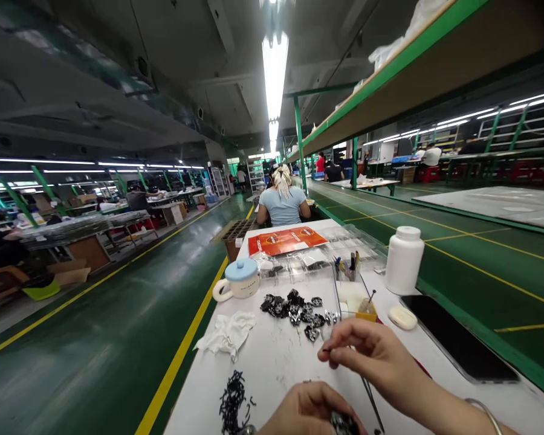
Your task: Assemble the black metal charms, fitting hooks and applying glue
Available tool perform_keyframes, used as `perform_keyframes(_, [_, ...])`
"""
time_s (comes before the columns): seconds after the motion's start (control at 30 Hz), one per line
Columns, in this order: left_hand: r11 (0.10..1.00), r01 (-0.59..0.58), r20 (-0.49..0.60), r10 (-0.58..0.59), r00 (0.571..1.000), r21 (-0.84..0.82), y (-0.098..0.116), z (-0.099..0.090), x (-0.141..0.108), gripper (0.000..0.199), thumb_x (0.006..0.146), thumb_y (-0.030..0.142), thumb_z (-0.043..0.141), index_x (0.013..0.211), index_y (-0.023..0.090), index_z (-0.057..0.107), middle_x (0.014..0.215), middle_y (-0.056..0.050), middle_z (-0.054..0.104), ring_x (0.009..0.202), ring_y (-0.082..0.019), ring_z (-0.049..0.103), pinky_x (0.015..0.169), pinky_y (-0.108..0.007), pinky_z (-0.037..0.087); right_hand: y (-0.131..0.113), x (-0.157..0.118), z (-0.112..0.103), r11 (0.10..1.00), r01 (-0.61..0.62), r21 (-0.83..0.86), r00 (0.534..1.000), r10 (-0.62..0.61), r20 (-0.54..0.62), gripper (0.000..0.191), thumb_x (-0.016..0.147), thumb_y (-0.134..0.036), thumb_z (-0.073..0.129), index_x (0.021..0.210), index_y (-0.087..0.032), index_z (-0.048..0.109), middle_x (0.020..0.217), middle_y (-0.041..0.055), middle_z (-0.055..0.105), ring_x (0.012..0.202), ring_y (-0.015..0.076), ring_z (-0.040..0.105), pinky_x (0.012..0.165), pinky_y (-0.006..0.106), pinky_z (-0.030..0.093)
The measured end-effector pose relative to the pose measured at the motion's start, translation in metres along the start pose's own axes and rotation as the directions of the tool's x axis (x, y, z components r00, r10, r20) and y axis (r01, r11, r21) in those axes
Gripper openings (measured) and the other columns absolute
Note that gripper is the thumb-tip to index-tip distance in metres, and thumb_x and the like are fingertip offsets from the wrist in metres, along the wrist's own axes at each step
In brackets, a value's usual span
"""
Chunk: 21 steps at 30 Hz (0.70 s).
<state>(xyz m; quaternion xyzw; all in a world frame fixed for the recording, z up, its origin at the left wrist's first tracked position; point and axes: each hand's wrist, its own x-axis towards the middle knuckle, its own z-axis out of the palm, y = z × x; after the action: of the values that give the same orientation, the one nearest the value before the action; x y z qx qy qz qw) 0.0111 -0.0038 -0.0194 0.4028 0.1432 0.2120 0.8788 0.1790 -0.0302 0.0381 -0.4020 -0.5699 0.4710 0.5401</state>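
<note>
At the bottom centre, my left hand [306, 411] is curled round a shiny black part [343, 423], partly cut off by the frame's edge. Above and right of it, my right hand [367, 350] pinches a tiny dark piece between thumb and fingertips, too small to name. A heap of shiny black parts [294, 308] lies just beyond my hands on the white table [272, 356]. Small black strips [233, 402] form a pile at the lower left. Under my right wrist area, a thin dark tool [372, 403] lies on the table.
Left side: a lidded mug [247, 284] and crumpled tissue [229, 333]. Right side: a white bottle [404, 260], a phone [457, 338], a pale oval object [402, 317] and a clear organizer [351, 293] with tools. Beyond the red-orange sheet [285, 240] sits a person in light blue.
</note>
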Motion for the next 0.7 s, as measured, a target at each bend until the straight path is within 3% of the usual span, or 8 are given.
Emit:
perform_keyframes(0.13, [0.98,-0.069,-0.143,0.042,0.989,-0.189,0.01,0.013,-0.001,0.023,0.064,0.017,0.075,0.086,0.015,0.071,0.083,-0.006,0.071,0.066,-0.014,0.067,0.061,-0.021,0.047,0.01,-0.017,-0.01,0.997,0.055,-0.059,0.995,-0.06,-0.085,0.014,0.08,-0.032,0.064,0.08,-0.018,0.062,0.079,0.0039,0.067,0.074,0.0142,0.065,0.068,0.026,0.053])
perform_keyframes(0.3, [0.98,-0.01,-0.227,-0.036,0.973,-0.198,0.015,0.022,-0.001,0.024,0.065,0.014,0.074,0.089,0.011,0.07,0.081,-0.007,0.069,0.07,-0.015,0.067,0.069,-0.025,0.048,0.016,-0.026,-0.011,0.928,0.229,-0.292,0.97,-0.242,-0.007,0.002,0.082,-0.021,0.061,0.08,-0.021,0.061,0.077,0.0002,0.058,0.074,0.0099,0.057,0.067,0.023,0.048])
perform_keyframes(0.43, [0.979,0.039,-0.224,-0.084,0.971,-0.199,0.017,0.024,0.0,0.027,0.063,0.015,0.077,0.088,0.01,0.069,0.08,-0.006,0.068,0.067,-0.014,0.064,0.069,-0.026,0.048,0.017,-0.027,-0.01,0.914,0.248,-0.32,0.966,-0.257,0.013,0.006,0.081,-0.017,0.063,0.081,-0.023,0.06,0.08,-0.0009,0.049,0.074,0.0078,0.051,0.067,0.021,0.045])
perform_keyframes(0.7, [0.98,0.062,-0.209,-0.103,0.973,-0.191,0.018,0.021,0.001,0.027,0.065,0.018,0.077,0.089,0.012,0.067,0.075,-0.005,0.07,0.068,-0.015,0.067,0.069,-0.025,0.05,0.017,-0.028,-0.011,0.925,0.232,-0.302,0.971,-0.238,0.019,0.012,0.081,-0.012,0.062,0.085,-0.022,0.06,0.081,-0.001,0.049,0.076,0.0078,0.05,0.068,0.022,0.044])
